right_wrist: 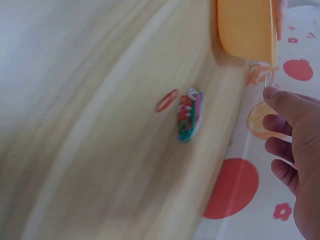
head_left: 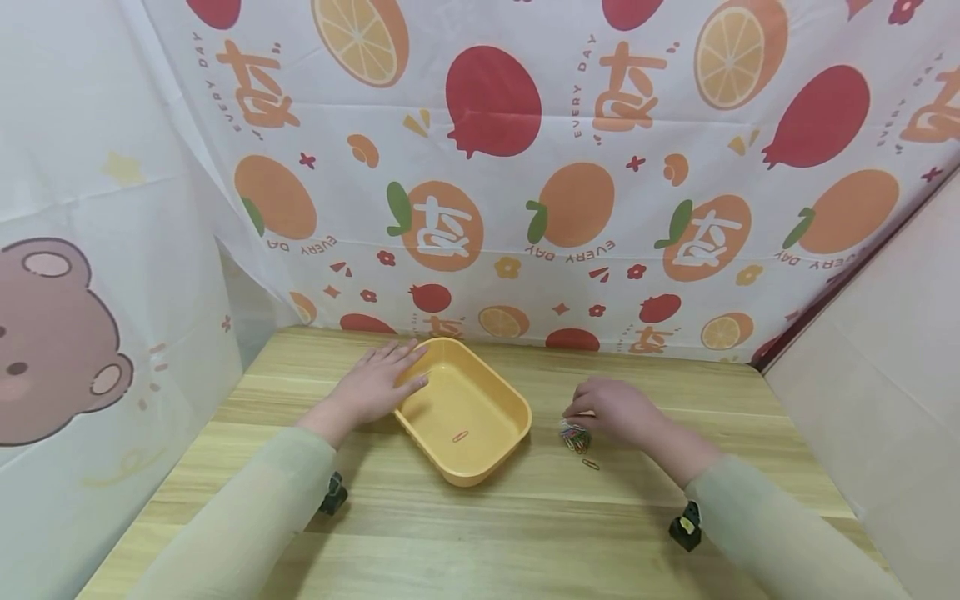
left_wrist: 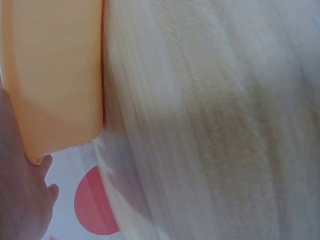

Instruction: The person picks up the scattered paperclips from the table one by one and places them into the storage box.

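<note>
My right hand (head_left: 611,408) pinches a white paper clip (right_wrist: 268,79) between thumb and index finger, its other fingers loosely bent. Just below it lies a small pile of coloured paper clips (head_left: 576,437) on the wooden table. One single reddish paper clip (head_left: 591,464) lies apart, on the near side of the pile. To the left stands a yellow-orange plastic bin (head_left: 450,392), with one red paper clip (head_left: 460,436) on its floor. My left hand (head_left: 378,383) rests on the bin's left rim with extended fingers. In the left wrist view, the bin's side wall hides part of that hand.
The wooden table (head_left: 420,533) ends at the back against a white cloth (head_left: 517,200) printed with fruit. More pale cloth (head_left: 82,183) hangs at the left, and a plain light panel (head_left: 892,358) stands at the right. Dark wrist mounts sit under both sleeves.
</note>
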`<control>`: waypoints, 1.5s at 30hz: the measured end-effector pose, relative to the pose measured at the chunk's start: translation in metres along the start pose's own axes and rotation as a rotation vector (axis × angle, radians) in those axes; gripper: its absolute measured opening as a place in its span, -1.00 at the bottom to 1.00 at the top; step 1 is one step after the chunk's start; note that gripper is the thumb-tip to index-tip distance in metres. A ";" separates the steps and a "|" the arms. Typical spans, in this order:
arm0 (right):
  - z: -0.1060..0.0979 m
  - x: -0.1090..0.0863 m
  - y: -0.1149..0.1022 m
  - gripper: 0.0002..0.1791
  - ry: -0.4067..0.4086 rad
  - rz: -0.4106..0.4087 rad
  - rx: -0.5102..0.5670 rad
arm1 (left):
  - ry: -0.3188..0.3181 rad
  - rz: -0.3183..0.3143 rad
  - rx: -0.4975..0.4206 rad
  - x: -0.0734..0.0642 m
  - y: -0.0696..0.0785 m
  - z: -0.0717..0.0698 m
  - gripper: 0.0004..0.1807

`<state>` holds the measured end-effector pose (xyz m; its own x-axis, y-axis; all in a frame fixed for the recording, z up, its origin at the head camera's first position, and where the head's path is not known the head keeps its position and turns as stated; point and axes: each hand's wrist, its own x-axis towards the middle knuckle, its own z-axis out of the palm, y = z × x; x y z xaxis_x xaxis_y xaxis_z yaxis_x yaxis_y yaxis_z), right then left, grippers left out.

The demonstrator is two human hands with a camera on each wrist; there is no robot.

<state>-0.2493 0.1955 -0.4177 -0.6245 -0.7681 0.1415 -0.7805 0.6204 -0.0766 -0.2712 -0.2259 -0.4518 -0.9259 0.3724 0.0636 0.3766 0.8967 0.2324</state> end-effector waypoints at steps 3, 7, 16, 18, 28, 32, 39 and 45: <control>-0.005 0.012 -0.003 -0.89 -0.010 -0.040 -0.006 | 0.002 -0.002 0.008 -0.001 -0.001 0.001 -0.25; -0.010 0.027 -0.006 -0.89 0.003 -0.107 -0.005 | -0.006 -0.008 -0.002 -0.002 0.001 0.001 -0.26; -0.023 0.056 -0.022 -0.90 0.029 -0.208 -0.001 | -0.011 -0.013 -0.013 -0.005 0.006 -0.004 -0.24; -0.023 0.062 -0.027 -0.92 0.023 -0.223 -0.007 | -0.010 -0.011 -0.010 -0.005 0.006 -0.004 -0.22; -0.011 0.091 -0.049 -0.91 -0.034 -0.251 -0.008 | -0.006 -0.012 -0.017 -0.005 0.005 -0.003 -0.28; -0.010 0.097 -0.056 -0.92 -0.049 -0.295 -0.020 | -0.006 -0.013 -0.020 -0.004 0.005 -0.003 -0.28; -0.002 0.105 -0.067 -0.91 -0.120 -0.289 -0.056 | -0.005 -0.013 -0.019 -0.004 0.005 -0.002 -0.26; 0.010 0.113 -0.075 -0.89 -0.204 -0.283 -0.112 | -0.005 -0.013 -0.016 -0.005 0.005 -0.003 -0.23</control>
<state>-0.2614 0.0601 -0.4062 -0.3864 -0.9204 -0.0594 -0.9221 0.3840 0.0471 -0.2649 -0.2238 -0.4481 -0.9306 0.3620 0.0553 0.3639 0.8977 0.2483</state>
